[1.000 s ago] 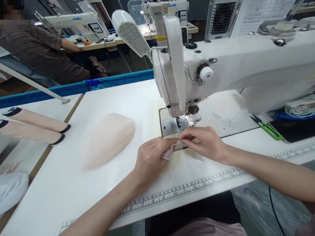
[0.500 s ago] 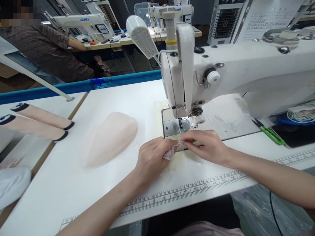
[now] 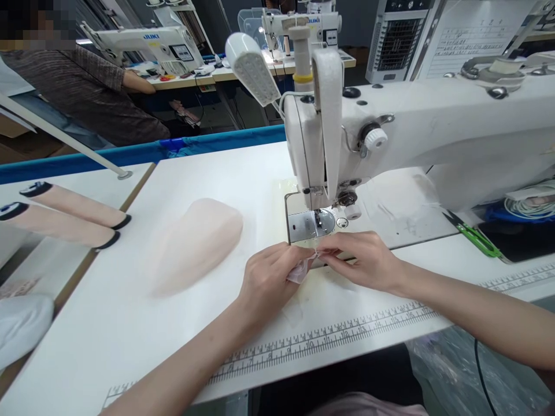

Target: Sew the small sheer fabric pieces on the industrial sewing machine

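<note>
Grasps a small sheer white fabric [image 3: 298, 273] in the left hand [image 3: 265, 276] and pinches its tip with the right hand [image 3: 366, 261], just in front of the needle plate [image 3: 303, 225] of the sewing machine [image 3: 425, 110], near the table's [image 3: 108, 323] front edge; has a pale pink sheer piece [image 3: 206, 242] lying flat between machine and left edge

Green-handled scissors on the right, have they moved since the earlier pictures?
No. Judged against the sewing machine, the green-handled scissors show no clear shift; they lie beside its base as before.
</note>
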A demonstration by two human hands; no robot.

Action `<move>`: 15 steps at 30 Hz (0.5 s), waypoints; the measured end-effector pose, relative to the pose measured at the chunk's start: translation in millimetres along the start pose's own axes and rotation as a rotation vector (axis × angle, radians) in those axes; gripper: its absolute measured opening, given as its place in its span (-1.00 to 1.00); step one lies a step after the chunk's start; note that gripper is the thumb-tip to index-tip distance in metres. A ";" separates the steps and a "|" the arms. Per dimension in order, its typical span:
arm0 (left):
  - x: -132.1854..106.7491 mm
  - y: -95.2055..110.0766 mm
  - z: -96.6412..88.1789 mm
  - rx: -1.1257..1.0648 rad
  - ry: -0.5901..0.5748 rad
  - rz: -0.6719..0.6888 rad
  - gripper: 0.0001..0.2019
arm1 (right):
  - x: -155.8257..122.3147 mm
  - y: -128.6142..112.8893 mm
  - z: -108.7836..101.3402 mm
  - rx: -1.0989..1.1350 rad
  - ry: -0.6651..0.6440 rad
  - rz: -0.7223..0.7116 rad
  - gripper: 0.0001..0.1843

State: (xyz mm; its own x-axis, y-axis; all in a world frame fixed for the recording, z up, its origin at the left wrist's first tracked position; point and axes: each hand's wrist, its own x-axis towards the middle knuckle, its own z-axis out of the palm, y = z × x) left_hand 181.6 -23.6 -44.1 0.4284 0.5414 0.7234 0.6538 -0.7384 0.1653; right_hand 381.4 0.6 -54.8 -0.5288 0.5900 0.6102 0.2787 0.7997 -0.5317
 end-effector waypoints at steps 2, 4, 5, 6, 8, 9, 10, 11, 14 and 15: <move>0.3 0.4 -0.6 -0.001 -0.008 -0.002 -0.95 | -0.5 -0.1 0.2 0.011 -0.022 0.007 -0.82; 0.6 0.4 -1.3 -0.008 -0.005 0.005 -0.94 | -0.3 -0.7 -0.1 0.004 -0.014 -0.007 -0.85; 0.8 0.4 -1.6 -0.012 0.000 0.010 -0.94 | -0.1 -1.0 -0.4 -0.003 0.001 -0.022 -0.87; 0.8 0.3 -1.9 -0.015 0.008 0.016 -0.93 | 0.0 -1.1 -0.9 -0.011 0.019 -0.042 -0.89; 0.8 0.4 -2.5 -0.009 0.027 0.028 -0.91 | 0.0 -1.1 -2.5 -0.034 0.051 -0.090 -0.90; 0.7 0.7 -2.8 -0.004 0.031 0.032 -0.90 | -0.2 -0.8 -3.7 -0.055 0.061 -0.123 -0.90; 0.7 1.2 -3.1 0.001 0.036 0.035 -0.90 | -0.4 -0.4 -5.2 -0.088 0.067 -0.162 -0.88; 0.6 2.0 -3.3 0.002 0.038 0.033 -0.91 | -0.5 -0.1 -6.9 -0.136 0.069 -0.212 -0.87; 0.2 5.2 -3.7 -0.006 0.027 0.001 -0.93 | 0.4 -0.1 -12.1 -0.348 0.087 -0.414 -0.85; 0.0 6.3 -3.6 -0.017 0.021 -0.001 -0.89 | 1.2 -0.5 -13.5 -0.414 0.100 -0.490 -0.86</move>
State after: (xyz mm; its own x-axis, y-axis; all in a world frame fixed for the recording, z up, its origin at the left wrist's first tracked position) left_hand 183.5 -29.7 -40.7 0.4144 0.5333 0.7375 0.6434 -0.7448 0.1771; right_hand 391.5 2.4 -45.8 -0.6014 0.1370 0.7871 0.3207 0.9437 0.0807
